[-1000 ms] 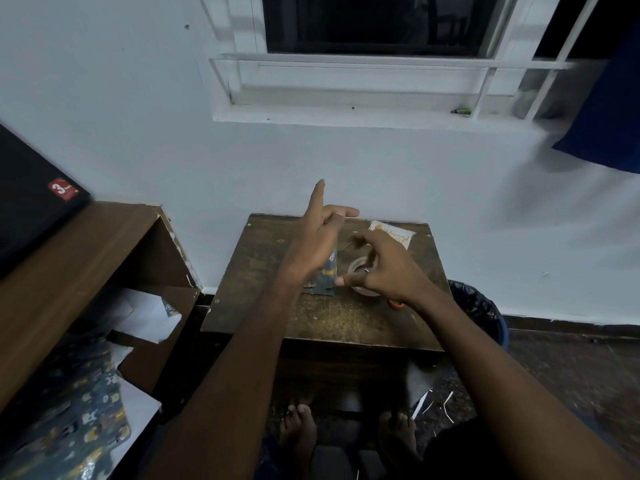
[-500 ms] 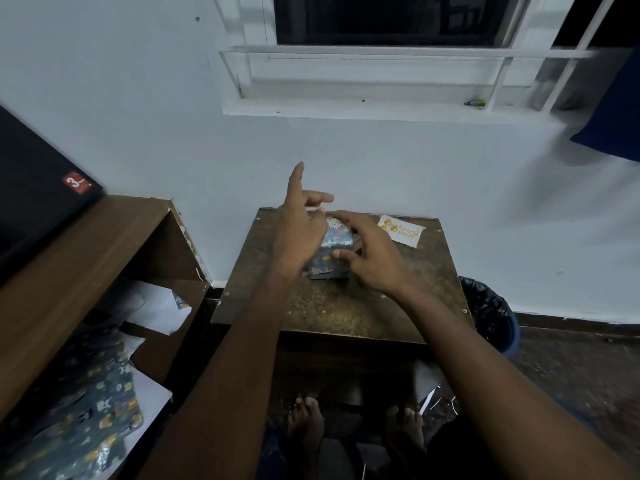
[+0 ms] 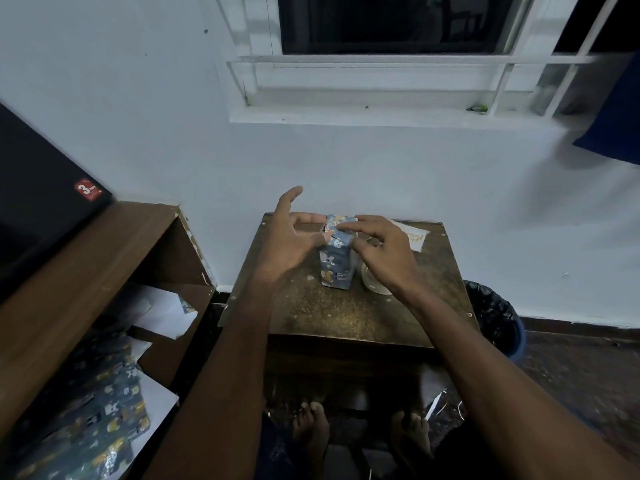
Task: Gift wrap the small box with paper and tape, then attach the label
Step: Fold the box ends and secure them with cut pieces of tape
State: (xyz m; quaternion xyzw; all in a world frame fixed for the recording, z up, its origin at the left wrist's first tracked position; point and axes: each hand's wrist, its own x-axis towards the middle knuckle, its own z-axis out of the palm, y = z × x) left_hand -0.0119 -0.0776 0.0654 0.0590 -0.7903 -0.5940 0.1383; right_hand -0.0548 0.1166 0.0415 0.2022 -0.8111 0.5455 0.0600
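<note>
The small box (image 3: 337, 263), wrapped in blue cartoon-print paper, stands upright on the small wooden table (image 3: 332, 313). My left hand (image 3: 289, 242) is at its upper left, thumb and a finger pinching the top corner, index finger raised. My right hand (image 3: 379, 251) lies over the top right, fingertips on the top fold and thumb against the box's right side. A tape roll (image 3: 374, 284) lies just right of the box, partly hidden under my right wrist. The white label (image 3: 415, 237) lies at the table's back right.
A brown shelf unit (image 3: 104, 258) stands at the left with loose wrapping paper (image 3: 93, 420) and white sheets on its lower levels. A lined bin (image 3: 495, 317) sits right of the table. My bare feet (image 3: 311, 431) are under the table; the wall is close behind.
My right hand left the tape roll and came onto the box. The box now stands upright, and both hands have shifted to its top.
</note>
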